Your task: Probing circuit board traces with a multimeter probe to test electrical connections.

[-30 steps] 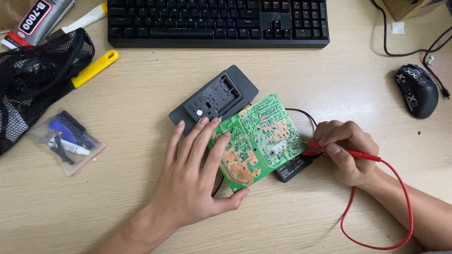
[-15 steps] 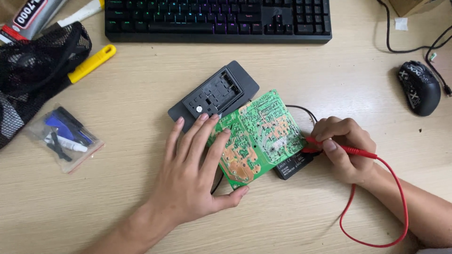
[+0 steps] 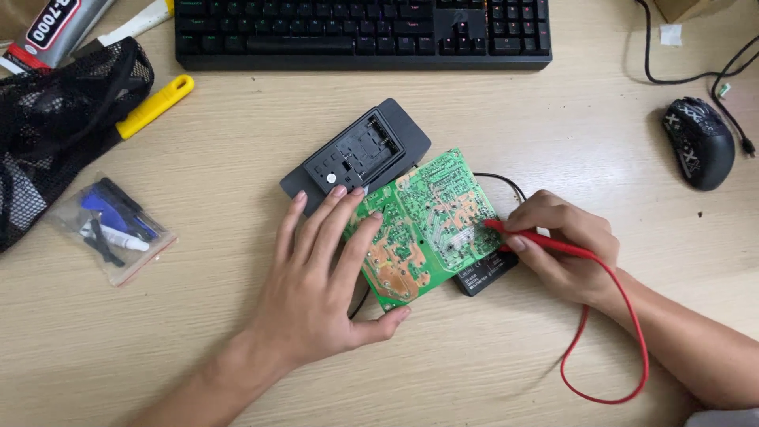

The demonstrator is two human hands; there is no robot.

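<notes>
A green circuit board (image 3: 427, 221) lies tilted on the wooden desk, solder side up, partly over a dark grey plastic case (image 3: 356, 154) and a small black block (image 3: 486, 273). My left hand (image 3: 324, 277) rests flat on the board's left half, thumb hooked under its near edge. My right hand (image 3: 565, 245) pinches a red test probe (image 3: 538, 241) like a pen. The probe's tip touches the board's right side. Its red lead (image 3: 609, 348) loops back toward my right forearm.
A black keyboard (image 3: 364, 32) spans the desk's far edge. A black mouse (image 3: 700, 142) and its cables sit at the far right. On the left are a black mesh bag (image 3: 55, 126), a yellow-handled tool (image 3: 154, 107), a glue tube (image 3: 55, 28) and a clear bag of small parts (image 3: 111, 225).
My right hand has slid the red probe a little leftward, further onto the board. My left hand and the board stay as they were.
</notes>
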